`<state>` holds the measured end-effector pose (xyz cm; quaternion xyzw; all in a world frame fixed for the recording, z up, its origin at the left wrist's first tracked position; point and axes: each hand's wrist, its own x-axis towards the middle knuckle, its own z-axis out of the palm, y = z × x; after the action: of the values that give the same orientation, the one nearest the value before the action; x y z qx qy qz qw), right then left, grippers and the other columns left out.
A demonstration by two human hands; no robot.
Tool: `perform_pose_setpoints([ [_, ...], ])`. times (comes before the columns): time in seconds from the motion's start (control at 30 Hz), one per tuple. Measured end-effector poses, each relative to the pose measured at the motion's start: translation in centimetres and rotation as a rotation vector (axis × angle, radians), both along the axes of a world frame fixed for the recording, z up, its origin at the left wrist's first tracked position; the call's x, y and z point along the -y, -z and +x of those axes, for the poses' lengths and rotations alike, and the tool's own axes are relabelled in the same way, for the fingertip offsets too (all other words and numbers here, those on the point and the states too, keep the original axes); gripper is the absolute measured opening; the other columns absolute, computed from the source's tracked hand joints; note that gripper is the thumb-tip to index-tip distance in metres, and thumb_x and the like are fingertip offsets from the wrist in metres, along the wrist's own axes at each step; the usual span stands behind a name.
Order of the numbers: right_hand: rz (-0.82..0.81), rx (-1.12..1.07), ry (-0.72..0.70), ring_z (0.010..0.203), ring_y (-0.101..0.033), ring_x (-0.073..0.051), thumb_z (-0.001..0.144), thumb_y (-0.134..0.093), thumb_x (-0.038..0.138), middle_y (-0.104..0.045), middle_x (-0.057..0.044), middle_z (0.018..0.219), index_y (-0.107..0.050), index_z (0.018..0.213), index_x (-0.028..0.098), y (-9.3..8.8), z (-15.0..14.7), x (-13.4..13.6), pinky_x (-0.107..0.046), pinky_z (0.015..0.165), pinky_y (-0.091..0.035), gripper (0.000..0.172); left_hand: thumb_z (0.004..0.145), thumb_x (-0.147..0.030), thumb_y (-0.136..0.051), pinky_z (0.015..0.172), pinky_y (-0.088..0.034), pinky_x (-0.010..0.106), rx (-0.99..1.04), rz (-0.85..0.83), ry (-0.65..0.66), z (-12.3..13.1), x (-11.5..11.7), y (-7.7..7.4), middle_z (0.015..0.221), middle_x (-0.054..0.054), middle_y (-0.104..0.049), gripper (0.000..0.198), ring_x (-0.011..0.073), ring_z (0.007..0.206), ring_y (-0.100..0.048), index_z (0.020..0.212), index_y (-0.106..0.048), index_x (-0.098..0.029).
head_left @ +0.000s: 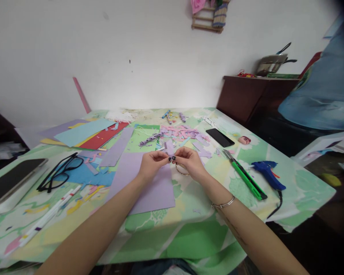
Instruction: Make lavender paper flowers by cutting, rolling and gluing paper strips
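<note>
My left hand and my right hand meet above the table, thumbs and fingertips pinched together. Between them they grip a small purple paper strip, part of it hidden by the fingers. Beneath my left hand lies a large purple paper sheet. A thin ring-shaped band shows just under my right hand. Beyond the fingers are pink and purple paper scraps and a rolled paper stick with purple bits.
To the right lie a black phone, a green utility knife with its blade out and a blue glue gun with a cord. Glasses, white sticks, another phone and coloured sheets are on the left.
</note>
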<state>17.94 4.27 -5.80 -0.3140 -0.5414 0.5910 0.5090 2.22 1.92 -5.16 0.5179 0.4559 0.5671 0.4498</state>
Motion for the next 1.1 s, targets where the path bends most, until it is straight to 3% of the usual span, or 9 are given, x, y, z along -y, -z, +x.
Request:
perform_pose_setpoints([
  [0.2, -0.013, 0.016, 0.021, 0.060, -0.058, -0.011, 0.056, -0.080, 0.025, -0.065, 0.000, 0.063, -0.066, 0.066, 0.016, 0.28, 0.12, -0.15, -0.025, 0.061, -0.045, 0.020, 0.055, -0.025, -0.080, 0.064, -0.048, 0.026, 0.005, 0.025, -0.008, -0.19, -0.37, 0.40, 0.066, 0.003, -0.068, 0.017, 0.0139, 0.064, -0.060, 0.062, -0.070, -0.014],
  [0.47, -0.036, 0.029, 0.056, 0.057, -0.054, -0.010, 0.052, -0.081, 0.024, -0.063, 0.001, 0.061, -0.068, 0.062, 0.016, 0.38, 0.31, -0.32, -0.026, 0.060, -0.042, 0.018, 0.055, -0.024, -0.082, 0.075, -0.050, 0.028, 0.053, 0.044, 0.059, -0.53, -0.58, 0.89, 0.076, 0.004, -0.071, 0.019, 0.0160, 0.075, -0.063, 0.070, -0.073, -0.016],
  [0.73, -0.044, 0.043, 0.082, 0.057, -0.055, -0.010, 0.051, -0.079, 0.021, -0.063, 0.001, 0.061, -0.064, 0.059, 0.016, 0.54, 0.25, -0.49, -0.026, 0.060, -0.043, 0.017, 0.055, -0.020, -0.079, 0.066, -0.048, 0.024, 0.050, 0.052, 0.044, -0.23, -0.54, 0.69, 0.072, 0.003, -0.069, 0.011, 0.0129, 0.068, -0.060, 0.062, -0.072, -0.016],
  [1.1, -0.038, 0.057, 0.079, 0.052, -0.050, -0.008, 0.049, -0.081, 0.022, -0.060, 0.003, 0.057, -0.061, 0.055, 0.016, 0.28, 0.31, -0.24, -0.024, 0.055, -0.040, 0.022, 0.052, -0.021, -0.082, 0.070, -0.050, 0.025, 0.061, 0.011, 0.070, -0.01, -0.38, 0.46, 0.073, 0.003, -0.069, 0.017, 0.0130, 0.068, -0.062, 0.063, -0.071, -0.015],
])
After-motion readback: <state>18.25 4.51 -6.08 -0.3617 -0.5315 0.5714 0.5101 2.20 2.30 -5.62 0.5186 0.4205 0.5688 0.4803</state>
